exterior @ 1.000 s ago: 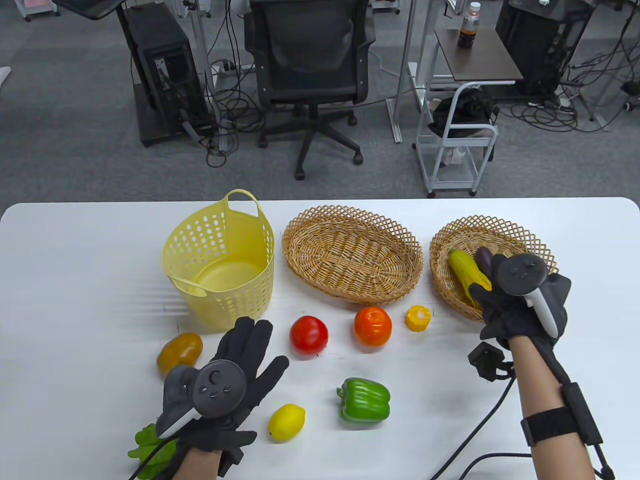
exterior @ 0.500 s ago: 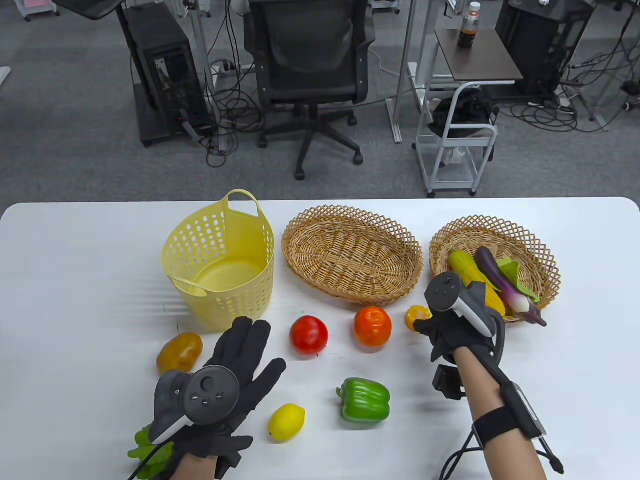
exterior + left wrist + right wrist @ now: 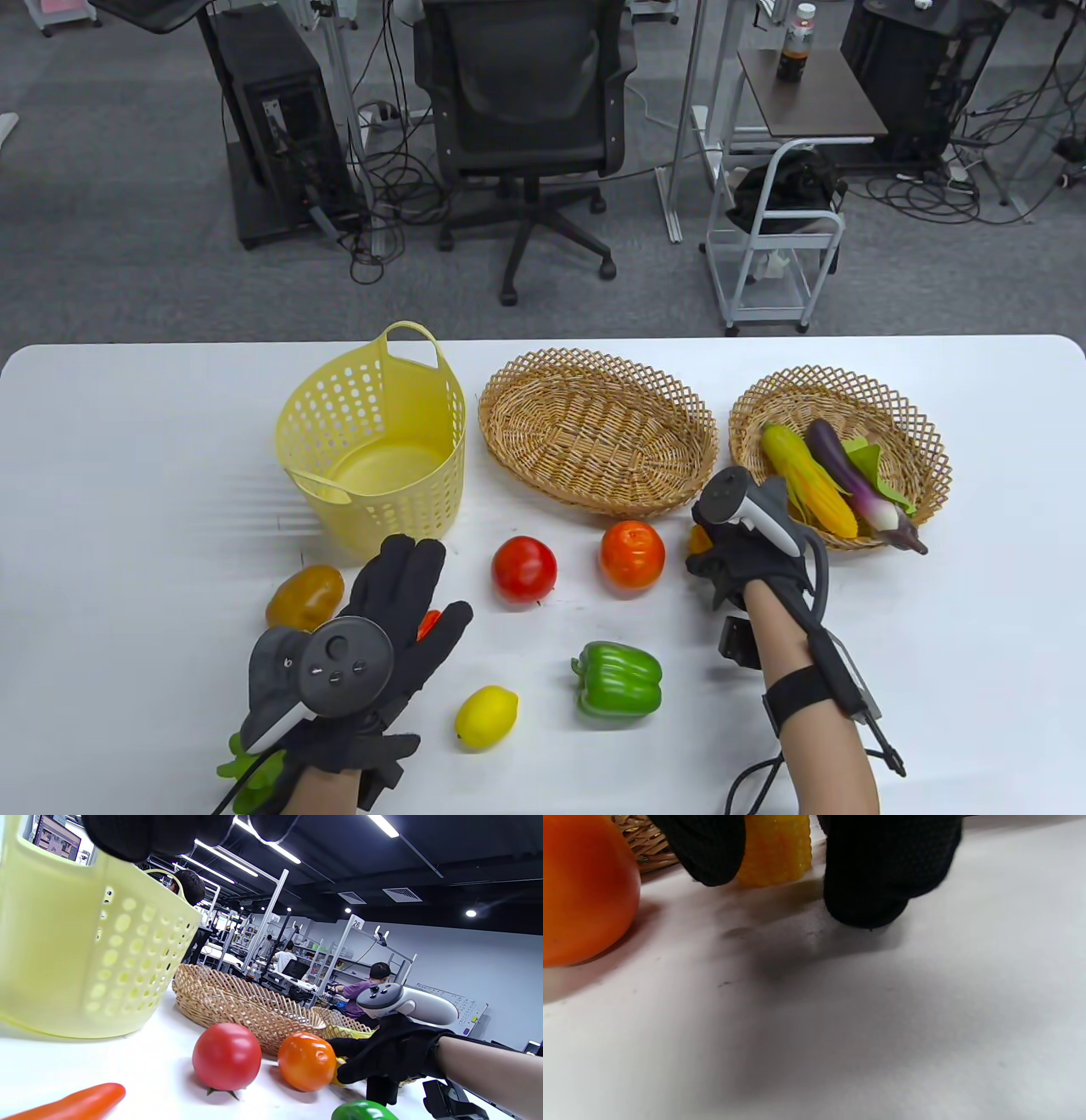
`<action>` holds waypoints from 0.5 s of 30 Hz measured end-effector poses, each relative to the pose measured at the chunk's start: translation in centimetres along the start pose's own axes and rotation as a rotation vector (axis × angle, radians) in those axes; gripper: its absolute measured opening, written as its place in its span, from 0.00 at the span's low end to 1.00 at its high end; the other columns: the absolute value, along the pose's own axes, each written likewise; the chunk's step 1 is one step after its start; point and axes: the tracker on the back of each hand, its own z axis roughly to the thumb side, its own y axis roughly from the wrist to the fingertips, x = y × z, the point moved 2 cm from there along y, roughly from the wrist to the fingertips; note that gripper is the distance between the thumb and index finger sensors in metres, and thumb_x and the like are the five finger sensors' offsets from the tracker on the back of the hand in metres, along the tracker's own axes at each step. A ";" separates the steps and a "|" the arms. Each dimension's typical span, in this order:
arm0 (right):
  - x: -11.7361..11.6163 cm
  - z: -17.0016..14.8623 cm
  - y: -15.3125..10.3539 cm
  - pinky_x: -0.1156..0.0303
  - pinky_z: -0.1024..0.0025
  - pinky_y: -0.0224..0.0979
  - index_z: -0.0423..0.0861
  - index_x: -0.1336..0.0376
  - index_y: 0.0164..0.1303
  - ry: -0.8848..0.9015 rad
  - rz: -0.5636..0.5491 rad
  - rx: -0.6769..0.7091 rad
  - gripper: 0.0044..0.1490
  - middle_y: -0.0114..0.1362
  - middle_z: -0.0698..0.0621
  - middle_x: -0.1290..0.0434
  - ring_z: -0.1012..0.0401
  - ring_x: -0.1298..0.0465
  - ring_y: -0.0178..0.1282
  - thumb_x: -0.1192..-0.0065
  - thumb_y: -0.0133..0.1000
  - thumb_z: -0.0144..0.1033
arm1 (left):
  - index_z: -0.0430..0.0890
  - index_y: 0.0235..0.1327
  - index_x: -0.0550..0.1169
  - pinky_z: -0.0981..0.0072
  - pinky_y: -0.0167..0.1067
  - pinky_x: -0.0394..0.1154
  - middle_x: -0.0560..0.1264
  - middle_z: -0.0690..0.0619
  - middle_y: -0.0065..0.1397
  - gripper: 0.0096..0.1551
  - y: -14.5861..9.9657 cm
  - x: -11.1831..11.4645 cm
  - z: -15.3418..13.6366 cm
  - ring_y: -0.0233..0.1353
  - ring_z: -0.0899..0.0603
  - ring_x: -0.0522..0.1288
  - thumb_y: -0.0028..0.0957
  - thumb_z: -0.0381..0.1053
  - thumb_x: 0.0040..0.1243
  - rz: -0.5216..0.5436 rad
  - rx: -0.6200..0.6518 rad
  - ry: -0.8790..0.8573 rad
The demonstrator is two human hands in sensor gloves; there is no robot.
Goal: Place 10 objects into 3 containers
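My right hand [image 3: 708, 552] is down on the table over a small yellow corn piece [image 3: 697, 536]. In the right wrist view its fingertips [image 3: 869, 887] stand on either side of the corn piece [image 3: 776, 853], which rests on the table. My left hand [image 3: 433, 586] lies flat and empty, fingers spread, over an orange chili [image 3: 428, 624]. The right wicker basket [image 3: 831, 373] holds a corn cob [image 3: 806, 480], an eggplant [image 3: 848, 480] and a green leaf [image 3: 870, 463]. The yellow plastic basket [image 3: 407, 509] and the middle wicker basket [image 3: 594, 433] hold nothing.
On the table lie a red tomato [image 3: 523, 569], an orange tomato [image 3: 632, 553] just left of my right hand, a potato [image 3: 304, 596], a lemon [image 3: 485, 716], a green pepper [image 3: 619, 679] and lettuce [image 3: 246, 764] under my left wrist.
My right hand let go of the eggplant in the right basket and came down and left onto the small corn piece. My left hand drew back slightly, uncovering the chili.
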 end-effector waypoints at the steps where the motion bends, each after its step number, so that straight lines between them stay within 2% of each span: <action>1: 0.0 0.0 0.0 0.25 0.62 0.57 0.60 0.61 0.83 0.002 -0.017 0.004 0.46 0.84 0.30 0.49 0.46 0.23 0.57 0.38 0.62 0.47 | 0.44 0.91 0.55 0.32 0.72 0.65 0.53 0.31 0.90 0.46 0.0 0.0 0.0 0.84 0.22 0.58 0.70 0.73 0.29 -0.002 -0.001 0.001; 5: -0.1 0.0 -0.2 0.24 0.64 0.55 0.58 0.55 0.82 -0.017 -0.097 0.025 0.43 0.81 0.32 0.43 0.49 0.22 0.54 0.36 0.61 0.44 | 0.44 0.91 0.55 0.32 0.72 0.65 0.53 0.31 0.90 0.46 0.1 0.1 0.1 0.84 0.22 0.58 0.70 0.73 0.29 -0.007 -0.001 0.004; 9: 0.3 -0.1 -1.0 0.23 0.65 0.54 0.56 0.52 0.82 -0.014 -0.111 0.058 0.42 0.79 0.32 0.40 0.50 0.22 0.52 0.35 0.60 0.45 | 0.44 0.91 0.55 0.32 0.72 0.65 0.52 0.32 0.90 0.46 0.1 0.2 0.1 0.84 0.22 0.58 0.70 0.73 0.29 -0.007 0.002 0.004; 15: 3.6 0.3 -3.6 0.23 0.64 0.54 0.56 0.52 0.82 0.109 -0.227 0.184 0.43 0.80 0.34 0.41 0.49 0.22 0.53 0.34 0.60 0.44 | 0.44 0.91 0.55 0.33 0.72 0.65 0.52 0.32 0.90 0.46 0.1 0.2 0.1 0.85 0.23 0.57 0.70 0.73 0.29 -0.006 0.005 0.006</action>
